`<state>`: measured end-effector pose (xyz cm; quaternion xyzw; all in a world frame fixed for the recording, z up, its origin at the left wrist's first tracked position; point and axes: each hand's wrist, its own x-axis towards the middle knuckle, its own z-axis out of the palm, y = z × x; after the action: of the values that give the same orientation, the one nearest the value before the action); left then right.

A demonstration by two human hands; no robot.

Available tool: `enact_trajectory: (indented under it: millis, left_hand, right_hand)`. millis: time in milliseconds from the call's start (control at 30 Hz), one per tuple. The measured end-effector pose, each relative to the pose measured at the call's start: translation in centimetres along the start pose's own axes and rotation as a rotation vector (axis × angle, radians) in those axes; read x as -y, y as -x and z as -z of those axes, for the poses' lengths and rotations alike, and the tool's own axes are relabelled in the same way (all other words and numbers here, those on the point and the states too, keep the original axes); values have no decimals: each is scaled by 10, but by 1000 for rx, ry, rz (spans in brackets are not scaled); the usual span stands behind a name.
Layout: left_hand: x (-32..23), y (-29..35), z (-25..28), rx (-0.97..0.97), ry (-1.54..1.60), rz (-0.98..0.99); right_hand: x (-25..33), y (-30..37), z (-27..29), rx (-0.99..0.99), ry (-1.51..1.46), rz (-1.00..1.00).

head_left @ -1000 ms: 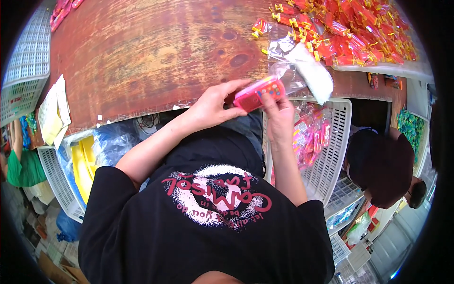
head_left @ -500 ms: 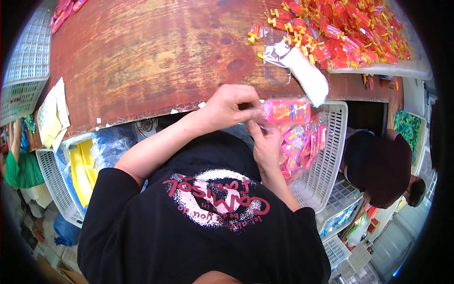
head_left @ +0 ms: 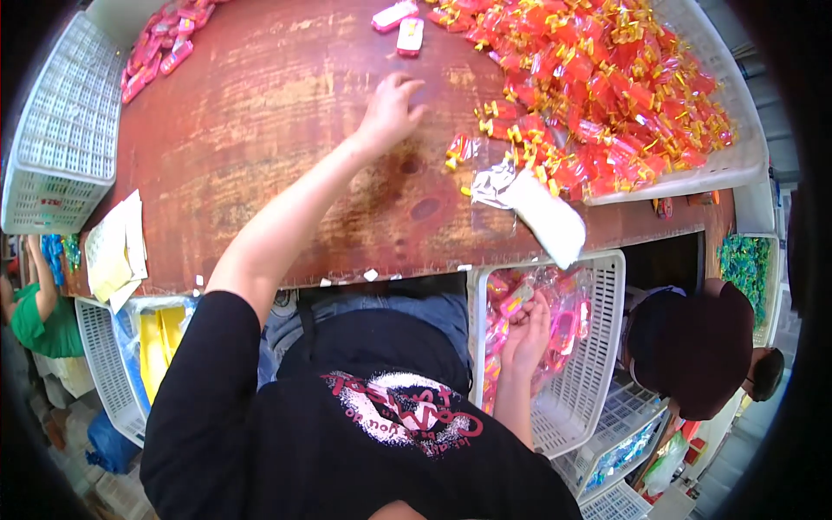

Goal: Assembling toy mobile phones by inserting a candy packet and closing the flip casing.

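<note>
My left hand (head_left: 390, 108) reaches out over the brown wooden table (head_left: 260, 147), fingers spread and holding nothing. It hovers just left of a few stray red-and-yellow wrapped sweets (head_left: 459, 152) that spill from a large heap (head_left: 607, 87). My right hand (head_left: 524, 334) is down at my right side, inside a white mesh basket (head_left: 598, 364) filled with pink packets. Its fingers are curled around one small pink packet (head_left: 516, 302).
The sweets heap lies on a white tray (head_left: 737, 165). A white plastic bag (head_left: 542, 212) lies at the table edge. Pink packets (head_left: 399, 17) rest at the far side. White baskets (head_left: 52, 147) stand left, papers (head_left: 117, 251) below. A person in dark clothes (head_left: 693, 347) sits right.
My hands, which held a pink packet together in front of my chest, have parted. The left stretched forward over the table; the right dropped into the basket with the packet.
</note>
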<state>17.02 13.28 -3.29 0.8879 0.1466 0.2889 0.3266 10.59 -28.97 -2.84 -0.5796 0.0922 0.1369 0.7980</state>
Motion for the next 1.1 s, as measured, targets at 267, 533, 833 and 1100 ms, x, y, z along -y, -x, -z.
enact_trajectory:
  millis: [267,533,833,1100]
  left_hand:
    - [57,-130,-34,11,-338,160]
    - [83,-126,-24,4,-81,236]
    - [-26,59,52,45,1627,619]
    - [-58,158,67,55,1507,865]
  right_hand:
    - [10,18,8,-50,184,55]
    - [20,3,-17,135,484,149]
    - [42,-78,-90,218,1249,916]
    - [22,-98,-144,335,1618,1105]
